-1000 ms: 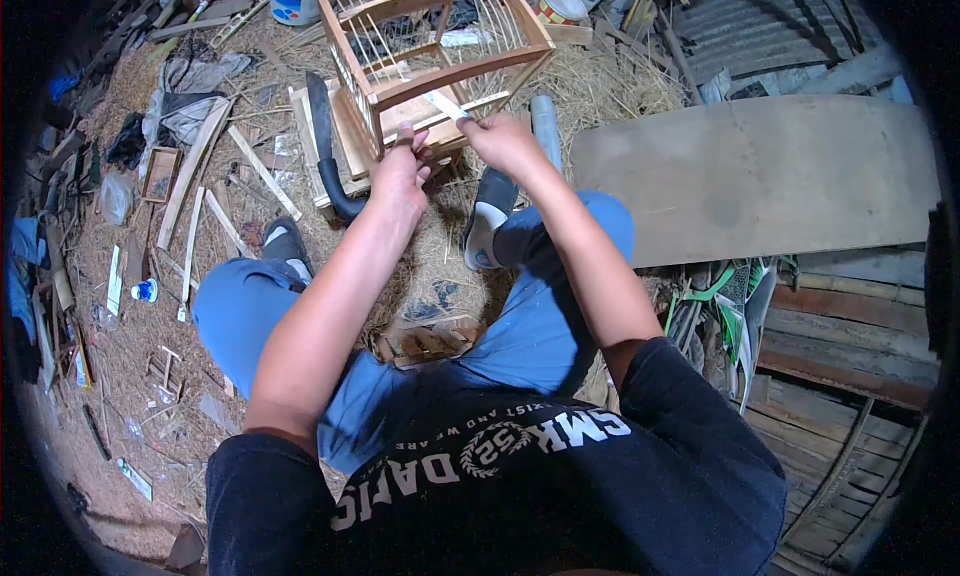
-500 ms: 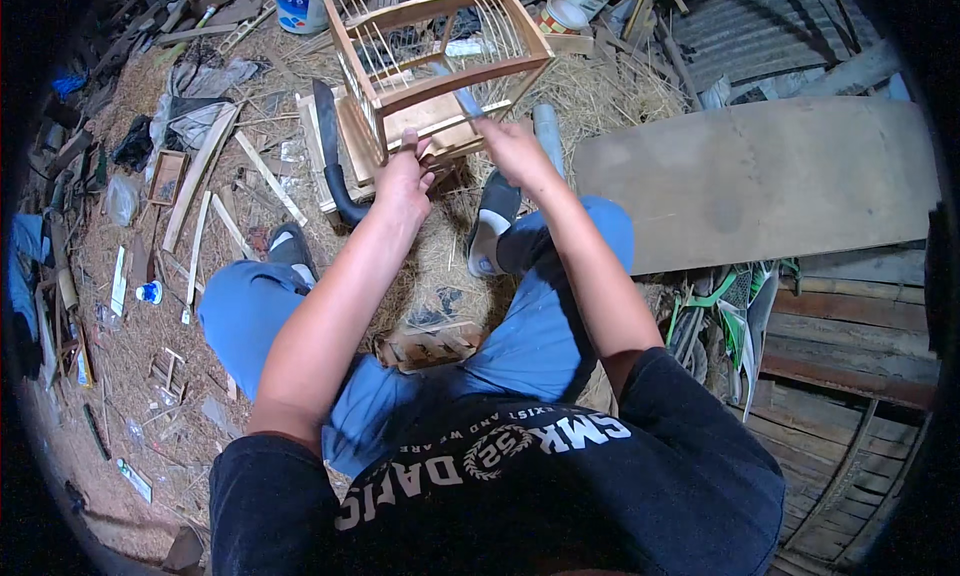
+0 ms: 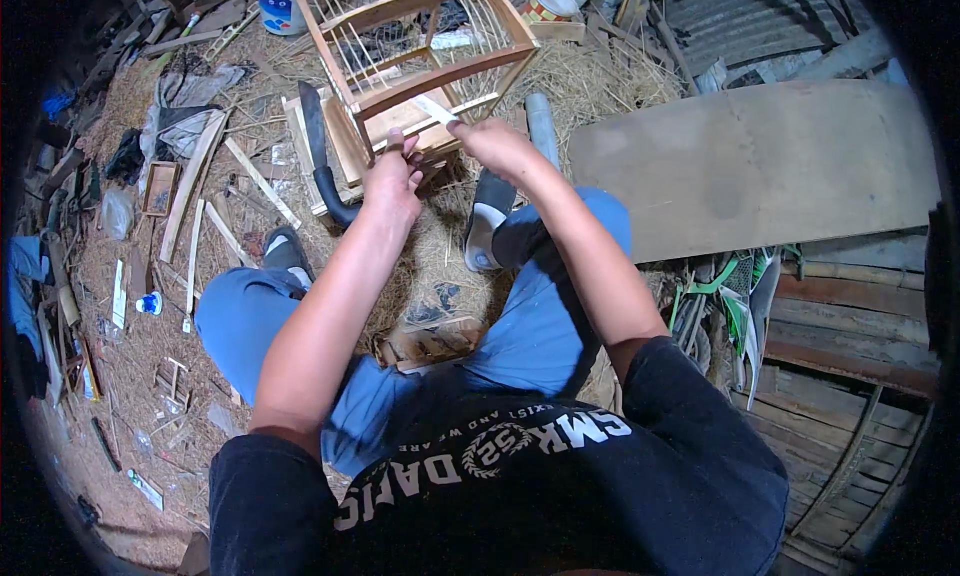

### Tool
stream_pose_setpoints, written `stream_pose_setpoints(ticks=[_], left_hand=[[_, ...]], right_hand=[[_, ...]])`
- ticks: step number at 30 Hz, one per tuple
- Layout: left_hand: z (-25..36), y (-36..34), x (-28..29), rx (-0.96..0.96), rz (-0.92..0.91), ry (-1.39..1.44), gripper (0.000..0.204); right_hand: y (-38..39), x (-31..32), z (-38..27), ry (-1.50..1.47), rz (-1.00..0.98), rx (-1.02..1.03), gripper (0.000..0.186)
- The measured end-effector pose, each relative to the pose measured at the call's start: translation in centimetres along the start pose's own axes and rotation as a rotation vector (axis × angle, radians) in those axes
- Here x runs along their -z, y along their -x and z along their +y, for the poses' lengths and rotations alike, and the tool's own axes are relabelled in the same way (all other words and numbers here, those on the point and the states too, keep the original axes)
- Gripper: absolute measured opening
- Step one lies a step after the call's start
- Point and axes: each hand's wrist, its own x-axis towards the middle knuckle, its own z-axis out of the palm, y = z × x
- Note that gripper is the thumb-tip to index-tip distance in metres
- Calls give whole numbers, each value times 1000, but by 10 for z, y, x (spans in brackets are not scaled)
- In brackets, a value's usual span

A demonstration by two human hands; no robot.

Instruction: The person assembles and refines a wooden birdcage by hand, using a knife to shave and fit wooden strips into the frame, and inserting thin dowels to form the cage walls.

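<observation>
A wooden birdcage frame (image 3: 430,80) with thin upright bars stands on a low wooden stand ahead of me. My right hand (image 3: 492,147) is closed round a knife (image 3: 432,108), its pale blade pointing up and left across the cage's open front. Fingers of my left hand (image 3: 394,179) pinch the near end of a narrow light wooden strip (image 3: 478,103) at the cage's lower front. Whether the strip is fixed to the cage I cannot tell. Left of the cage leans a machete (image 3: 315,126) with a black curved handle, touched by neither hand.
A large brown board (image 3: 750,181) lies at the right, over a green and white bike part (image 3: 738,311). Loose wood strips (image 3: 195,186) and a small wooden tray (image 3: 162,188) lie on the straw-covered floor at left. A white and blue bucket (image 3: 278,6) stands behind.
The knife blade has turned and now lies flatter, pointing more to the left, its face catching light. My right hand has shifted slightly left. The whole view has shifted a little.
</observation>
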Motion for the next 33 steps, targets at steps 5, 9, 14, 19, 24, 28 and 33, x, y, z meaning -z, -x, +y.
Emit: stream_pose_setpoints(ticks=[5, 9, 14, 19, 24, 28, 33], left_hand=[[3, -10, 6, 28, 1, -52, 36], [0, -9, 7, 10, -1, -73, 41], [3, 4, 8, -2, -46, -69, 44], [9, 6, 12, 36, -120, -31, 48], [9, 12, 6, 26, -107, 28, 44], [9, 8, 8, 13, -106, 6, 44], [11, 9, 9, 20, -99, -23, 47]], right_hand=[[14, -4, -19, 373, 138, 61, 57], [2, -9, 2, 467, 334, 110, 57], [-2, -1, 30, -322, 5, 132, 55], [11, 4, 25, -583, -148, 53, 37], [-13, -10, 58, -443, 49, 187, 42], [-23, -17, 61, -96, 425, 378, 47], [-19, -16, 40, -47, 416, 228, 46]])
